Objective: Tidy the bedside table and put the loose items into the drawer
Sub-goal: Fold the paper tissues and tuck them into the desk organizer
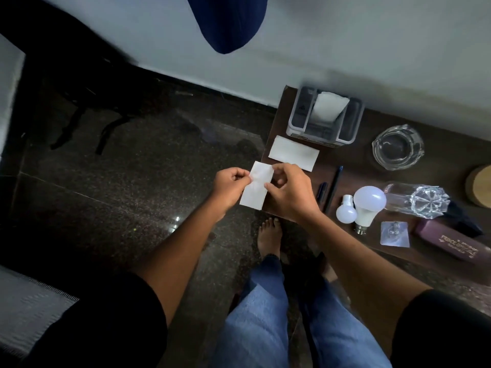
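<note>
Both my hands hold one folded white tissue (255,187) just off the left front corner of the dark wooden bedside table (345,171). My left hand (230,183) pinches its left edge and my right hand (289,191) pinches its right edge. A second folded tissue (293,153) lies flat on the table behind them. Further right on the table lie two dark pens (332,191), a small white bulb (346,212), a larger white bulb (368,204) and a clear square adhesive hook (395,234). No drawer is in view.
A grey tissue holder (325,118) stands at the table's back by the wall. A glass ashtray (397,147), a clear faceted bottle (419,199), a maroon case (451,244) and a round wooden lid (479,185) sit to the right. My bare foot (269,236) stands on the dark floor.
</note>
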